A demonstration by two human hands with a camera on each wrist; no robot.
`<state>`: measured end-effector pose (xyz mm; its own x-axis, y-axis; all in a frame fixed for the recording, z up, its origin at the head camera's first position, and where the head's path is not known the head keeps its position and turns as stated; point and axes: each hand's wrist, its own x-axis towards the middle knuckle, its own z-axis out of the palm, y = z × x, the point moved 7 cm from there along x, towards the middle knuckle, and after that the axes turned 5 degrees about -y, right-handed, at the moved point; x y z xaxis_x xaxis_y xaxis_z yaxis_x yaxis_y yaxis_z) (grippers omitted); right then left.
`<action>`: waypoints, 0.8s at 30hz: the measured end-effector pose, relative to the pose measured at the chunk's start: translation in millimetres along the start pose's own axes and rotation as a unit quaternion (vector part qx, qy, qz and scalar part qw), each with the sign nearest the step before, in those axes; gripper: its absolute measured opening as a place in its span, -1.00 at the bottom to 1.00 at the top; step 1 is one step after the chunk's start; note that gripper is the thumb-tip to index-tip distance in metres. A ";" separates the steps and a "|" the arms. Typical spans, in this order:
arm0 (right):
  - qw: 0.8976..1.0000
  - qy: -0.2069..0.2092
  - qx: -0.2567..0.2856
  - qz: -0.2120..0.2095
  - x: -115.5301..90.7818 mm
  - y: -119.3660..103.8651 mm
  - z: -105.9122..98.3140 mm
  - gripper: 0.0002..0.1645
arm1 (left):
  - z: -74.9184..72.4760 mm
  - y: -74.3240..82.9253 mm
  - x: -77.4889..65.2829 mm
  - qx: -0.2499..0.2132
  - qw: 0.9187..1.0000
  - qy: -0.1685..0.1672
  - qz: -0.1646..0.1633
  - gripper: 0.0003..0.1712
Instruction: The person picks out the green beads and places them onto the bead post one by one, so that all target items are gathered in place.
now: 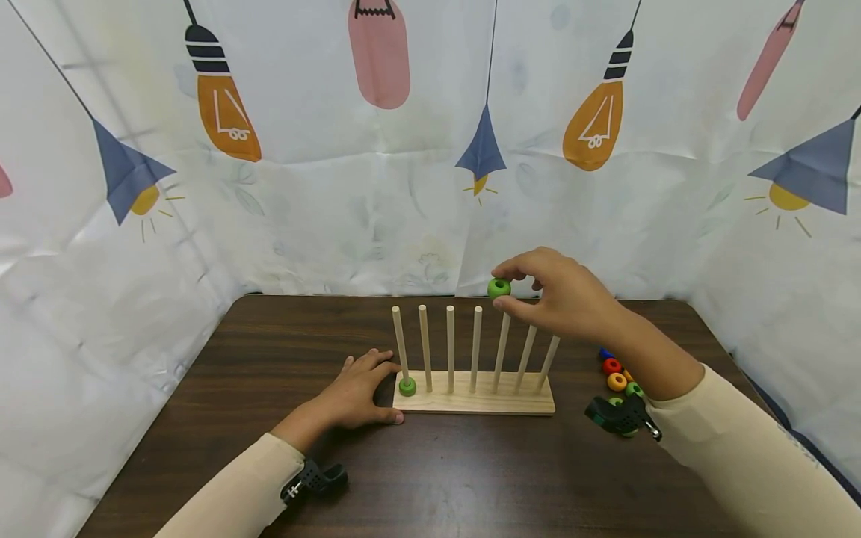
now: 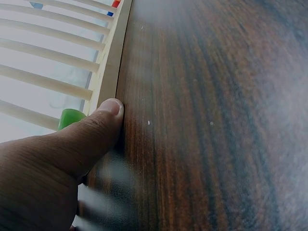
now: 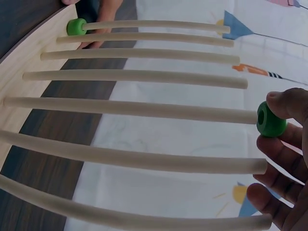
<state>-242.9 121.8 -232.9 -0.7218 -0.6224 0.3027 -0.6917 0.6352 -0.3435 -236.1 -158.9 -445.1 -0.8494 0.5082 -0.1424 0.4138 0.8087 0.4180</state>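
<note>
A wooden peg rack (image 1: 464,404) with several upright pegs stands on the dark table. My left hand (image 1: 358,392) grips its left end, thumb (image 2: 108,113) against the front edge and fingers toward the back. Low on the leftmost peg sits a green bead (image 1: 406,388), down at the base. Between thumb and fingertips, my right hand (image 1: 565,295) pinches another green bead (image 3: 275,122). That bead is right at the top of a peg (image 3: 192,110) just right of the rack's middle, its hole facing the peg's tip in the right wrist view.
Loose beads lie right of the rack, partly hidden by the right forearm: a red bead (image 1: 611,366), an orange bead (image 1: 616,382), a green bead (image 1: 634,389) and a blue one (image 1: 606,353). A printed white cloth (image 1: 323,224) hangs behind the table (image 1: 471,478).
</note>
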 end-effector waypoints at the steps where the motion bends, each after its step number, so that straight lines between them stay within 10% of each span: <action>1: 1.000 0.000 0.000 0.001 0.5 -0.4 0.2 -0.56 | 0.1 -0.2 0.0 0.001 1.000 0.000 0.000 -0.06; 24: 1.000 0.002 0.019 -0.017 13.6 -13.8 7.7 -0.57 | 0.4 -0.4 0.4 -0.002 1.000 0.003 0.002 -0.05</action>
<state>-243.0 101.1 -230.9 -0.6982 -0.6410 0.3189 -0.7146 0.5961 -0.3662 -236.5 -158.9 -445.7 -0.8499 0.5091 -0.1359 0.4154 0.8060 0.4216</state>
